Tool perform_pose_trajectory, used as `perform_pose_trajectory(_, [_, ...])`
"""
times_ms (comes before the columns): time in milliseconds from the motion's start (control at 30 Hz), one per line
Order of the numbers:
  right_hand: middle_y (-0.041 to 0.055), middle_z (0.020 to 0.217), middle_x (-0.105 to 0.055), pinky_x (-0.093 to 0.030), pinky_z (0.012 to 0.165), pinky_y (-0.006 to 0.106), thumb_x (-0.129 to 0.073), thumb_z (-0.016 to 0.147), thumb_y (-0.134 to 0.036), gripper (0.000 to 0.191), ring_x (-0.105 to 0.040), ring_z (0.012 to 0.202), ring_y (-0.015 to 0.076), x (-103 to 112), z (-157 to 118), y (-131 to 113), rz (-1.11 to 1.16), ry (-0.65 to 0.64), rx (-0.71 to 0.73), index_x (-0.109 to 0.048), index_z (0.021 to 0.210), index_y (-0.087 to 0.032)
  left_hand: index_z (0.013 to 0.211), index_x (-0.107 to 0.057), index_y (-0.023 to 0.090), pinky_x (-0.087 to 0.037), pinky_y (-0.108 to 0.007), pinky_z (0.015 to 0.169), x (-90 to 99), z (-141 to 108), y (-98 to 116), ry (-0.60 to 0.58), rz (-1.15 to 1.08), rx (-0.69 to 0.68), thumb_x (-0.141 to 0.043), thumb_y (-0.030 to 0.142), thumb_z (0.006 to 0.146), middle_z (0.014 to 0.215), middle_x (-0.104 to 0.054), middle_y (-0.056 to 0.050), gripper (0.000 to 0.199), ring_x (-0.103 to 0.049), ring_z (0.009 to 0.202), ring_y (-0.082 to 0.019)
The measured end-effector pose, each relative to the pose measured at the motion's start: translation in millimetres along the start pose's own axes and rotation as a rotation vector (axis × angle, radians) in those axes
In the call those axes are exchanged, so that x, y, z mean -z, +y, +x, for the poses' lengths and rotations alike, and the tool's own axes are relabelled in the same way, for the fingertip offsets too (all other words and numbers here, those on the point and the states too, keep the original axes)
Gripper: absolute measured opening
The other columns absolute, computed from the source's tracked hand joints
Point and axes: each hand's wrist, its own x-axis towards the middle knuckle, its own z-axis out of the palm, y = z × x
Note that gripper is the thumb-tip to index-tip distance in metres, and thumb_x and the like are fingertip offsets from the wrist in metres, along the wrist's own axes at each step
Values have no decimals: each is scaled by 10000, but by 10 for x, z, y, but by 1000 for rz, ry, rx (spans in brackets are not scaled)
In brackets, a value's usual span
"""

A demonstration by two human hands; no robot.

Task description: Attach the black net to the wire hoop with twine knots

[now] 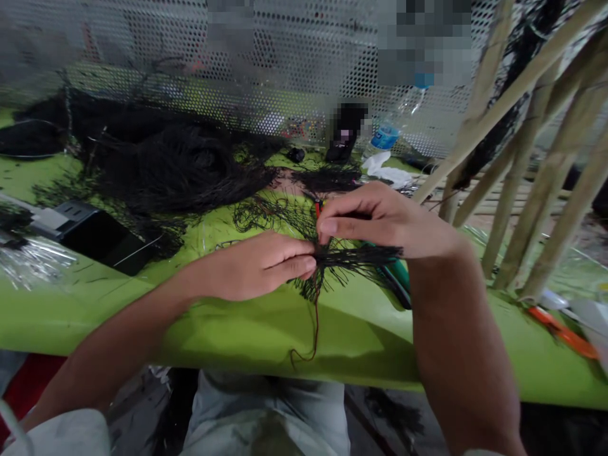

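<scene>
My left hand is closed, thumb and fingers pinching the gathered middle of a bundle of black mesh strands. The strands fan out to the right and below. My right hand comes in just above the same spot, thumb and forefinger pressed together. What lies between those fingertips is too small to make out. A thin reddish-brown thread hangs from the gathered point and curls on the green table cover. Green-and-black handles, apparently of pliers, lie partly hidden beside my right wrist.
A large heap of black netting lies at the back left. Nearer are a black power bank and silvery strips. A water bottle stands behind, by a perforated metal panel. Bamboo poles lean at right, above an orange-handled tool.
</scene>
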Motion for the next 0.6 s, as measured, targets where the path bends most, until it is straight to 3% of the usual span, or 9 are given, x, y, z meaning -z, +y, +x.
perform_pose_trajectory(67, [-26, 596, -549, -289, 517, 268, -649, 1026, -432, 353, -393, 544, 84, -50, -66, -156, -171, 59, -36, -758, 806, -178, 839, -589, 202, -278, -304, 576, -66, 36, -39, 109, 159, 69, -444, 358, 1078, 639, -537, 17, 320, -452, 551, -141])
perform_pose_trajectory(167, [-19, 545, -483, -227, 534, 305, -626, 1022, -313, 322, -312, 517, 93, -254, -160, -354, -546, 262, -40, -720, 740, -192, 822, -557, 210, -240, -309, 557, -128, 77, -116, 268, 251, 138, -433, 333, 1063, 621, -516, 19, 298, -422, 518, -139])
perform_pose_trajectory(300, [22, 642, -618, -193, 567, 337, -549, 1030, -236, 256, -385, 538, 121, -616, -207, -347, -856, 403, -20, -737, 861, -197, 738, -469, 223, -251, -295, 514, -84, 113, -208, 415, -8, 126, -472, 426, 1051, 611, -430, 24, 373, -369, 526, -131])
perform_pose_trajectory(400, [-7, 653, -629, -243, 557, 304, -507, 1042, -199, 240, -403, 528, 110, -727, -175, -124, -772, 481, 40, -747, 1061, -197, 757, -473, 235, -205, -282, 451, 2, 133, -232, 428, -406, 131, -526, 568, 1015, 595, -298, 46, 425, -243, 481, -111])
perform_pose_trajectory(467, [-15, 671, -619, -300, 566, 271, -518, 1058, -218, 226, -419, 546, 98, -703, -127, 51, -580, 525, 84, -741, 1067, -181, 766, -488, 236, -176, -272, 433, 53, 136, -208, 398, -597, 135, -554, 583, 989, 594, -226, 57, 418, -174, 464, -95])
perform_pose_trajectory(600, [-10, 733, -619, -367, 595, 251, -590, 1062, -374, 269, -446, 611, 98, -587, -12, 304, -52, 399, 146, -733, 974, -164, 713, -508, 229, -187, -263, 419, 109, 95, -126, 336, -705, 131, -525, 635, 1006, 561, -159, 61, 501, -135, 436, -77])
